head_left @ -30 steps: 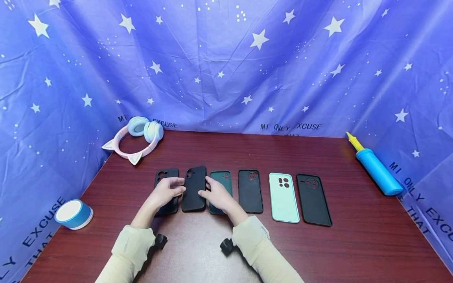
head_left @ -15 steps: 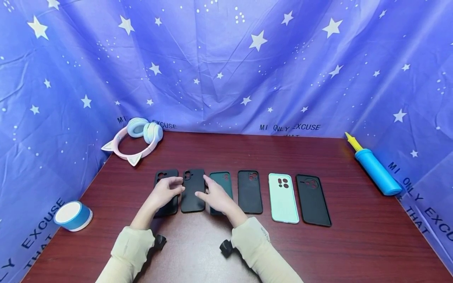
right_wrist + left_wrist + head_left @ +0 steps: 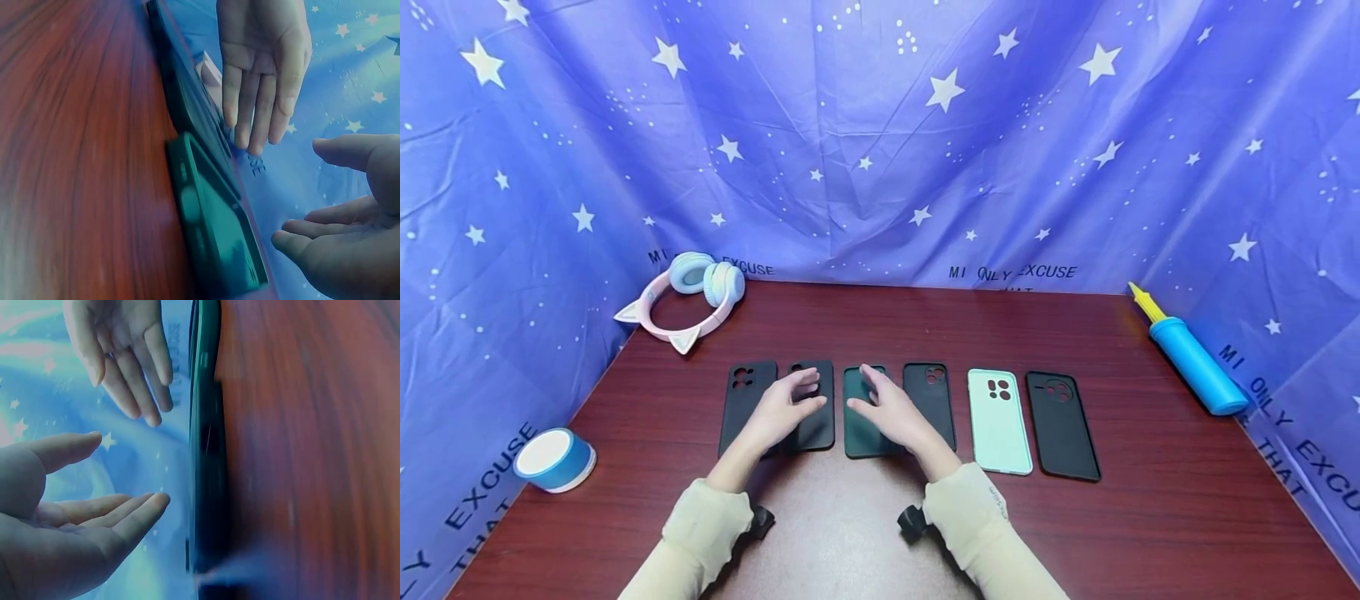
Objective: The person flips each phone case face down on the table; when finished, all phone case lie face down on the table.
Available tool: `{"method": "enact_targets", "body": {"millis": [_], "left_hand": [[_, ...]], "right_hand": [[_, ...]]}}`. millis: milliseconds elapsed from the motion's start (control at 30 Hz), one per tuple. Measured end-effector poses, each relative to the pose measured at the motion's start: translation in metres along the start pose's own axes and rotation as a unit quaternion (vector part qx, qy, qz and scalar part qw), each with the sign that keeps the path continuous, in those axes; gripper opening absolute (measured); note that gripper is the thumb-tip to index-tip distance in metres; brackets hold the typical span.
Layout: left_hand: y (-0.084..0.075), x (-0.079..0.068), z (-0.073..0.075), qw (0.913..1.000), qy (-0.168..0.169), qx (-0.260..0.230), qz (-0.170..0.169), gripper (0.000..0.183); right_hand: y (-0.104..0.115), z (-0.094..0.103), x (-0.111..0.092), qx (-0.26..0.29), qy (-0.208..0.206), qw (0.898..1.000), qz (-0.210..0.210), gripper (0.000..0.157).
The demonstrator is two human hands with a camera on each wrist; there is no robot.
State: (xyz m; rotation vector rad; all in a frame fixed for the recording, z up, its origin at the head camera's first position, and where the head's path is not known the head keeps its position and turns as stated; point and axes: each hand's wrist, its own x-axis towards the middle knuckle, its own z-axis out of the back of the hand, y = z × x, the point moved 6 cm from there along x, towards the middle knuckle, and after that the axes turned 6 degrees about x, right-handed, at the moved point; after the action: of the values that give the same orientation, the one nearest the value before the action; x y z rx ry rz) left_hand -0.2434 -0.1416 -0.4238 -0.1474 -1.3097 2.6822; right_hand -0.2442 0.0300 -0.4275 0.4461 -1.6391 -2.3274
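Observation:
Several phone cases lie in a row on the table. My left hand (image 3: pixel 778 412) hovers over the second black phone case (image 3: pixel 824 429), fingers spread and holding nothing. Over the dark green phone case (image 3: pixel 857 435) is my right hand (image 3: pixel 897 417), its fingers straight and also bare. Both wrist views show the hands raised off the cases, palms facing each other; in the right wrist view the green case's raised rim is visible. At the row's left end lies another black phone case (image 3: pixel 737 408), with camera cutouts. My hands partly cover the middle cases.
To the right lie a black phone case (image 3: pixel 919 382), a mint phone case (image 3: pixel 1002 433) and one more black case (image 3: pixel 1067 437). Pink cat-ear headphones (image 3: pixel 685 304), a blue-and-white round container (image 3: pixel 555 460) and a blue pump (image 3: pixel 1198 367) stand around the table (image 3: pixel 1165 500). A starry curtain backs it.
The second black case was lowered from between my hands and now lies flat in the row. Both hands have let go, lifted and shifted right.

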Motion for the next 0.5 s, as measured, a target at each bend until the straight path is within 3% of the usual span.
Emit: {"method": "enact_targets", "body": {"millis": [133,300,500], "left_hand": [[-0.008,0.004,-0.014,0.9997,0.009,-0.018,0.012,0.057],[-0.012,0.007,-0.029,0.9982,0.026,-0.019,0.05,0.06],[-0.016,0.008,-0.037,0.9965,0.037,-0.031,0.068,0.061]], "right_hand": [[-0.006,0.011,-0.005,-0.006,-0.017,1.0,-0.002,0.065],[-0.012,0.021,-0.009,-0.009,-0.032,0.999,-0.008,0.065],[-0.02,0.025,-0.012,0.011,-0.036,0.999,-0.016,0.065]]}}
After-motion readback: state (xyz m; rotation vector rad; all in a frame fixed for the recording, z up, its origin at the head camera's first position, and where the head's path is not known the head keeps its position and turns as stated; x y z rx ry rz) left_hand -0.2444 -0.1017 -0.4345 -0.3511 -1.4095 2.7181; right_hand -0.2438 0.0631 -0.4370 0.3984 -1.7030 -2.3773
